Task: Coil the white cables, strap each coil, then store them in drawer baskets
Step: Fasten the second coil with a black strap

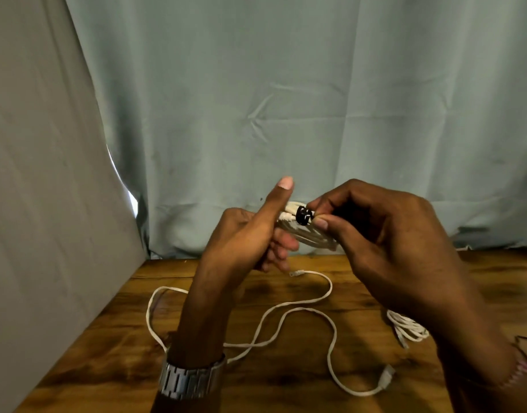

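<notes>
metal watch (190,380) on left wrist, nearest the camera. wooden table (286,391) below, loose white cable (286,315) sprawls across it in open loops, one plug end (385,379) near the front right, other tip (295,274) under the hands. second white cable bundle (406,326) lies on the table at right, partly hidden by the right forearm. both hands raised above the table. left hand (250,234) holds the white coil (303,234), lower fingers curled round it, thumb sticking straight up. right hand (384,234) pinches the black strap (304,216) wrapped round the coil's top, thumb and fingertips tight on it. pale green curtain (286,99) hangs behind, grey panel (41,174) far left.
</notes>
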Demonstrator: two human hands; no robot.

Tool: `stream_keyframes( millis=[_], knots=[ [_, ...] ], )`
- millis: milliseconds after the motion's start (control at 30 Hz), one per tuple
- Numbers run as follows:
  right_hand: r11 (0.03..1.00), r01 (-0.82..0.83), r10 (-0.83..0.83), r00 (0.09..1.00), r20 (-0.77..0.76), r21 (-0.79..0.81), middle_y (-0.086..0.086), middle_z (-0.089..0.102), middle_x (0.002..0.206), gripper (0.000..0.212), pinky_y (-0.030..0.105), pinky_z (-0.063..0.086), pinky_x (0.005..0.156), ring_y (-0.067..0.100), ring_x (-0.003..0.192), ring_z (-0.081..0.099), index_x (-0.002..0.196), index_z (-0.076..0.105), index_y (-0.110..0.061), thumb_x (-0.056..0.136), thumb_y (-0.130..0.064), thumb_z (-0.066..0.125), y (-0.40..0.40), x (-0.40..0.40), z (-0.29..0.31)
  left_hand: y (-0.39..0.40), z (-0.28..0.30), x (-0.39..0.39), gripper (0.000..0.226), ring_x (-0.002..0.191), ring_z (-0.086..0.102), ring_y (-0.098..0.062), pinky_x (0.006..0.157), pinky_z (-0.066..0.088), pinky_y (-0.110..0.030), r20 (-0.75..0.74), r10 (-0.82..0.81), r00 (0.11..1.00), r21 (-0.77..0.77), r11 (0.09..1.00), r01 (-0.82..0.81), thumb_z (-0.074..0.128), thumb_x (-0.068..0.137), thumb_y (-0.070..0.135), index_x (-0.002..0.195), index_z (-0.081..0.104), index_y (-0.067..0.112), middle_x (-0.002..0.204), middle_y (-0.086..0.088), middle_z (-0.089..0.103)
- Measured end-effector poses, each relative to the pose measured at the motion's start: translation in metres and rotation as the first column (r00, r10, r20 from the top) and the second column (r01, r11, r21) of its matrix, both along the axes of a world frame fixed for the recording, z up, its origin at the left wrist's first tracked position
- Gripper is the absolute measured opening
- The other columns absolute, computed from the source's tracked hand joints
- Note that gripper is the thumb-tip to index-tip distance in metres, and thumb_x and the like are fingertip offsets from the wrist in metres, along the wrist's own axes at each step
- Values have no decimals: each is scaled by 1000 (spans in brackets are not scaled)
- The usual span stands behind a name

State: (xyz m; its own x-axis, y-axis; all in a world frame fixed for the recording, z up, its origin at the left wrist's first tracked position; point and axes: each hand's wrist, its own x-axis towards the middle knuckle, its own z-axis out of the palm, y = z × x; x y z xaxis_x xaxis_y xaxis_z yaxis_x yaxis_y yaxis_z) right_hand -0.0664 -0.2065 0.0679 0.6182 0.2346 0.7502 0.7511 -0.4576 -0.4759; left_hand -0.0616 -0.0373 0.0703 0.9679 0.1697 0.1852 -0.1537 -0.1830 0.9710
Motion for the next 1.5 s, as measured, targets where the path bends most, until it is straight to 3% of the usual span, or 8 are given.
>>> stream_keyframes(
  millis=[167, 267, 433, 600, 867, 1033, 1233, 1500],
  knots=[
    [1000, 19, -19, 998, 62, -4, -16, 70, 95, 10, 18, 55, 84, 0, 92, 66, 94, 72, -24, 88, -27, 65, 6, 4, -5, -6, -2, 5, 43, 73, 74, -22, 64, 59, -28, 16, -158, 987, -484, 863, 146, 74, 71, 38, 95, 73, 3, 84, -14, 76],
    [997, 76, -77, 991, 109, 10, -13, 70, 98, 7, 18, 57, 76, 1, 92, 66, 92, 74, -22, 86, -23, 71, 11, 5, -9, -6, 0, 4, 25, 68, 73, -20, 58, 59, -25, 34, -149, 988, -594, 792, 141, 73, 83, 22, 96, 70, 0, 82, -15, 74],
    [982, 188, -187, 975, 121, -1, -9, 67, 106, 8, 23, 56, 74, 5, 94, 63, 89, 77, -20, 82, -19, 80, 11, 4, -10, -7, 2, 2, 19, 66, 73, -19, 58, 60, -26, 52, -78, 996, -586, 805, 94, 72, 86, 16, 91, 69, -2, 75, -12, 74],
    [982, 184, -178, 978, 110, -51, -9, 65, 106, 9, 13, 39, 63, 3, 92, 60, 91, 75, -24, 83, -23, 79, 7, 4, -8, -9, 2, 2, 20, 69, 74, -19, 61, 61, -28, 88, -49, 995, -585, 806, 92, 74, 83, 16, 89, 70, -2, 74, -10, 75],
    [980, 197, -197, 980, 42, 8, -14, 62, 104, 7, 14, 40, 62, 2, 96, 61, 85, 73, -26, 82, -23, 79, 5, 4, -8, -16, -1, -1, 33, 74, 75, -18, 69, 62, -29, 179, -74, 981, -557, 814, 163, 74, 69, 22, 90, 72, -4, 76, -9, 75],
    [979, 203, -203, 979, 20, 19, -12, 63, 107, 6, 28, 56, 74, 5, 99, 61, 84, 75, -24, 80, -23, 79, 2, 2, -5, -18, -1, 0, 38, 80, 76, -21, 70, 62, -30, 181, -83, 980, -569, 804, 173, 74, 67, 24, 92, 72, -4, 83, -13, 77],
    [976, 215, -215, 977, 6, 24, -11, 62, 111, 4, 27, 56, 82, 5, 101, 60, 81, 74, -23, 80, -23, 78, 1, 1, -2, -23, 0, -2, 34, 75, 75, -17, 66, 62, -27, 185, -92, 978, -589, 786, 185, 73, 65, 23, 87, 71, -3, 77, -10, 76],
    [964, 265, -265, 964, -5, 11, -10, 59, 114, 9, 11, 42, 60, 7, 97, 59, 81, 73, -23, 76, -30, 75, 3, -3, -2, -28, 1, -4, 31, 71, 75, -14, 61, 59, -23, 177, -99, 979, -595, 782, 187, 72, 64, 24, 85, 72, 0, 75, -7, 76]
  ],
)
